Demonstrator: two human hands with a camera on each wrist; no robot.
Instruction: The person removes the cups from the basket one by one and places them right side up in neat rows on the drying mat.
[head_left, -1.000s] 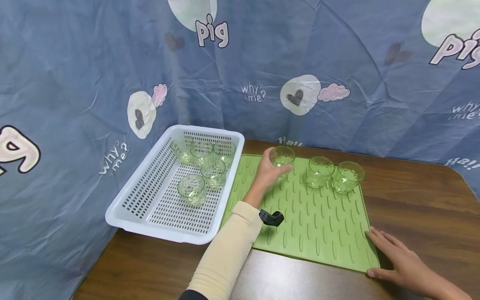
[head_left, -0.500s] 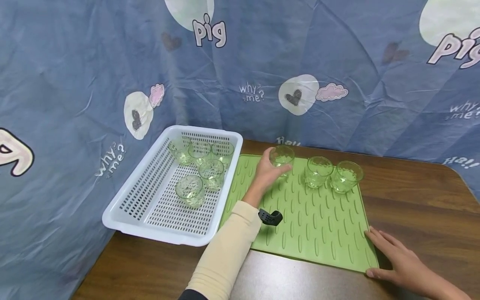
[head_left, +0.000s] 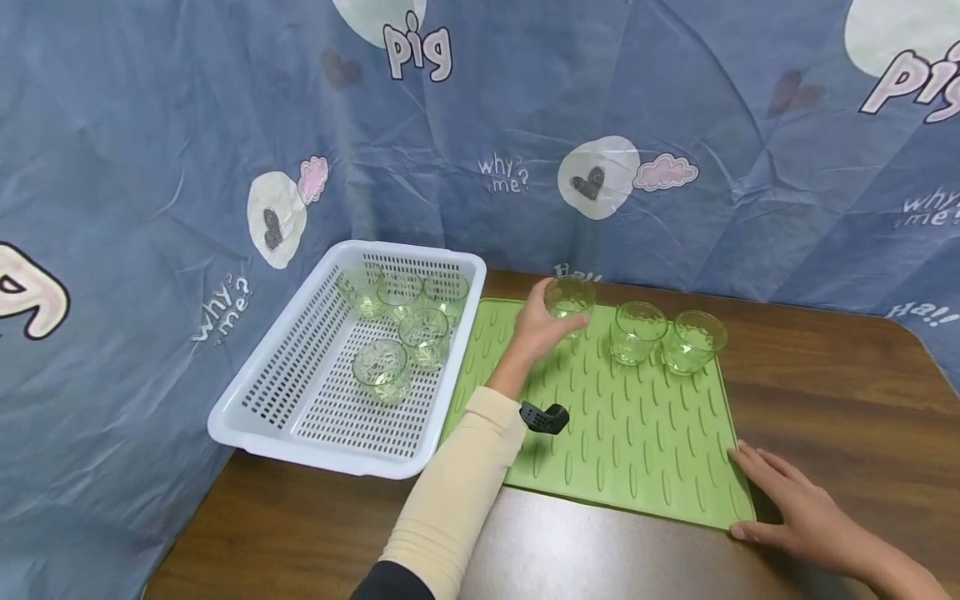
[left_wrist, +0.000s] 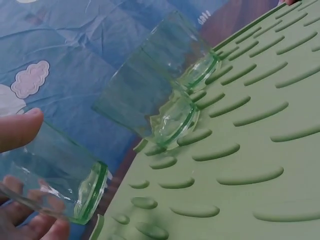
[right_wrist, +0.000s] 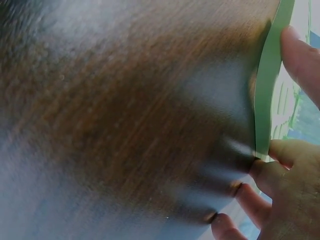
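Observation:
My left hand grips a clear green drinking glass at the back of a green ribbed mat. In the left wrist view, thumb and fingers lie on either side of this glass; whether its base touches the mat cannot be told. To its right, two matching glasses, one glass beside another glass, stand upright on the mat. My right hand rests at the mat's front right corner, fingers extended. In the right wrist view its thumb touches the mat's edge, and other fingertips reach the table.
Left of the mat stands a white perforated plastic basket holding several similar glasses, including one glass nearest the front. The wooden table extends to the right. A blue printed cloth hangs behind and at the left.
The held glass and my left hand have shifted slightly right and back relative to the standing glasses. The head view has tilted a little downward. My right hand stays at the mat's corner.

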